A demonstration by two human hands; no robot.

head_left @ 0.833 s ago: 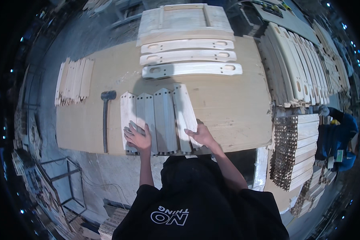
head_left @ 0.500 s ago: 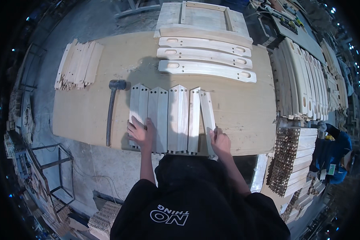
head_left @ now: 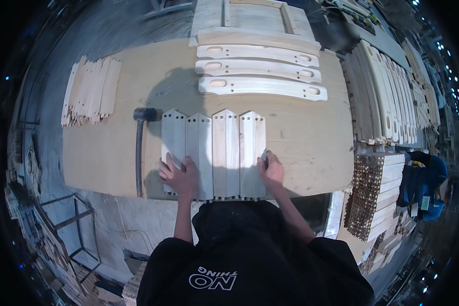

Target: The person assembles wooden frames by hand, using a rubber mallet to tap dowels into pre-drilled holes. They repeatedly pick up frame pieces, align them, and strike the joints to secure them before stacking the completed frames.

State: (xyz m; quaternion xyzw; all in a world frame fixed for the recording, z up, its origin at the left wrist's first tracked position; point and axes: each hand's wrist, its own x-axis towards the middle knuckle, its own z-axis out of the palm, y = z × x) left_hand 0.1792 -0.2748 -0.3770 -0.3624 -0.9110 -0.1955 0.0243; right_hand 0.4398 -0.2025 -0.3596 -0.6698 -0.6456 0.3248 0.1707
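A row of pale wooden slats (head_left: 225, 153) lies side by side at the table's near edge. Their far ends form several shallow peaks with dark drilled holes, and small pegs stick out at the near ends. My left hand (head_left: 177, 174) rests on the leftmost slats with its fingers spread, near their outer edge. At the other end of the row, my right hand (head_left: 272, 169) has its fingers curled on the edge of the rightmost wooden slat (head_left: 259, 140). A dark-headed mallet (head_left: 139, 153) lies left of the row.
Three curved rails with slots (head_left: 260, 67) lie farther back, before a panelled wooden piece (head_left: 257, 25). More slats (head_left: 91, 89) are piled at far left. Stacked rails (head_left: 380, 97) and pegged pieces (head_left: 382, 194) stand right of the table (head_left: 311, 148). A co-worker in blue (head_left: 426, 186) is beyond.
My right hand has moved the tilted rightmost slat left and straightened it against the row, closing the gaps. My left hand stays on the left slats. The view has shifted slightly.
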